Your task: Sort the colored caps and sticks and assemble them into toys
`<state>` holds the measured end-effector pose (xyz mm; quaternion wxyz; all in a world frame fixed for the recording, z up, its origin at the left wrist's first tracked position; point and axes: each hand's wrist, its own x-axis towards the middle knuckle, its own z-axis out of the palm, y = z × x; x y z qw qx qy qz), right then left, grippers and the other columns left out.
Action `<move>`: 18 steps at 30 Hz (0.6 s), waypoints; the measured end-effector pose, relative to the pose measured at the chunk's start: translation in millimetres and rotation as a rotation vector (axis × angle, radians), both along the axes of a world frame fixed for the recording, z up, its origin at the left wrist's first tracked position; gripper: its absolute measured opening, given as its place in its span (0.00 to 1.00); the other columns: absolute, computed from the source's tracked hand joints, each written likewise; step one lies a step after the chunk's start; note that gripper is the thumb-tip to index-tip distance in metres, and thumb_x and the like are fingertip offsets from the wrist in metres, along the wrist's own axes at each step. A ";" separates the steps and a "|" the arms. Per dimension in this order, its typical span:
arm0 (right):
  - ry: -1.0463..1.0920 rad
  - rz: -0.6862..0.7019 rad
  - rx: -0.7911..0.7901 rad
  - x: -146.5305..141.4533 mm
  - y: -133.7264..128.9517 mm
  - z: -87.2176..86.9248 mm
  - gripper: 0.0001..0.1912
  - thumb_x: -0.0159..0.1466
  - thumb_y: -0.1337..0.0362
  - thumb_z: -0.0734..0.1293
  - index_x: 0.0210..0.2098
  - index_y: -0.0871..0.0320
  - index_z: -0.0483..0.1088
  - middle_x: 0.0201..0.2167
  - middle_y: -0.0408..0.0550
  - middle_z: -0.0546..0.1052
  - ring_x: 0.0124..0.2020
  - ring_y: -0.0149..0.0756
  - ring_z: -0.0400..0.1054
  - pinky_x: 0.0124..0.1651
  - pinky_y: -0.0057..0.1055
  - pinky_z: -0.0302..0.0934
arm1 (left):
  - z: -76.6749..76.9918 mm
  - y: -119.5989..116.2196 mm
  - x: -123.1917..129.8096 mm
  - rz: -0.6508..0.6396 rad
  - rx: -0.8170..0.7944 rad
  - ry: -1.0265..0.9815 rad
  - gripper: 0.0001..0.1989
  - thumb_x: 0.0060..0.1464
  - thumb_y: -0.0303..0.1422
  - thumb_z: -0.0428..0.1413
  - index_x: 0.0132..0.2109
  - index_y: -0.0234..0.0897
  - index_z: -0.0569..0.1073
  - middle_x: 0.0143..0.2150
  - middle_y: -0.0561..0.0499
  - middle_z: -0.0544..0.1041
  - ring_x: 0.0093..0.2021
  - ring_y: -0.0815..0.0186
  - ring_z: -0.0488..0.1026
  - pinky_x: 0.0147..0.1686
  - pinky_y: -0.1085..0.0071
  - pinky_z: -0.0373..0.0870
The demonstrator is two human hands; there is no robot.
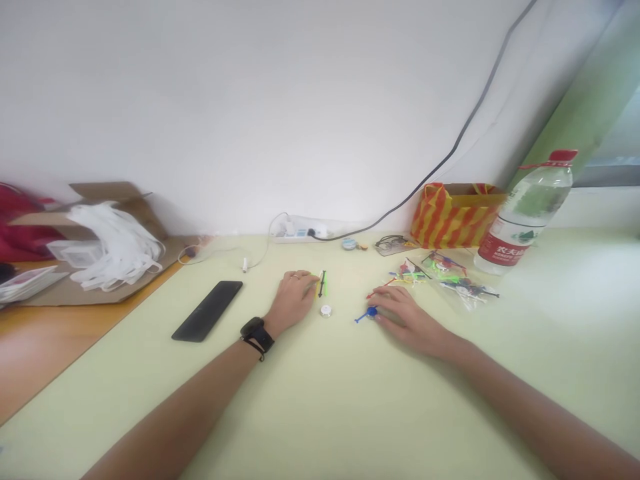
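My left hand (294,299), with a ring and a dark wristwatch, rests palm down on the pale green table. Its fingers lie flat, and the fingertips touch or nearly touch a few thin arrow-shaped plastic pieces (323,283) in black, green and yellow. Just below these sits a small round white piece (326,311). My right hand (407,319) pinches a blue arrow-shaped piece (363,316) with a round end, thumb on the near side and index finger on the far side. A red arrow-shaped piece (384,287) lies by the right knuckles, partly hidden.
Bags of colourful plastic pieces (463,283) lie to the right, near a water bottle (525,217) and a striped bag (447,217). A black phone (207,311) is at left. Behind stand a power strip (300,230) and a box with white straps (113,247).
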<state>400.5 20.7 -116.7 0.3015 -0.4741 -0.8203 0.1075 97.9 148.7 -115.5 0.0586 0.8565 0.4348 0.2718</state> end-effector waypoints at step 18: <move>0.068 0.091 0.017 -3.6 -2.9 11.9 0.04 0.67 0.67 0.66 0.40 0.52 0.73 0.44 0.50 0.79 0.55 0.47 0.69 0.57 0.48 0.66 | -1.0 4.7 0.9 0.042 0.036 -0.095 0.07 0.59 0.31 0.57 0.38 0.41 0.81 0.51 0.45 0.79 0.55 0.50 0.71 0.59 0.51 0.68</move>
